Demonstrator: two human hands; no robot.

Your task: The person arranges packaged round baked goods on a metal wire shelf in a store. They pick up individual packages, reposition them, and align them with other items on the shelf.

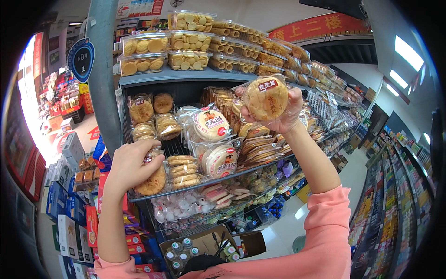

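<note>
My right hand (pixel 291 111) holds up a large round cookie in a clear wrapper (pixel 267 99), with a red label, above the right part of a wire shelf. My left hand (pixel 137 165) rests on a wrapped round cookie (pixel 153 179) at the shelf's front left corner; whether its fingers grip it, I cannot tell. Beside it stands a row of wrapped cookies (pixel 183 171). Behind are more stacks of wrapped cookies (pixel 141 111). White round packaged cakes (pixel 210 123) lie in the middle of the shelf, and rows of thin wrapped biscuits (pixel 259 150) stand to their right.
Clear plastic boxes of biscuits and egg rolls (pixel 190 40) are stacked on the top ledge (pixel 209 75). A grey post (pixel 102 69) stands at the left. Lower down are bagged sweets (pixel 184 207) and a carton of bottles (pixel 181 249). Stocked shelves (pixel 390 195) line the right.
</note>
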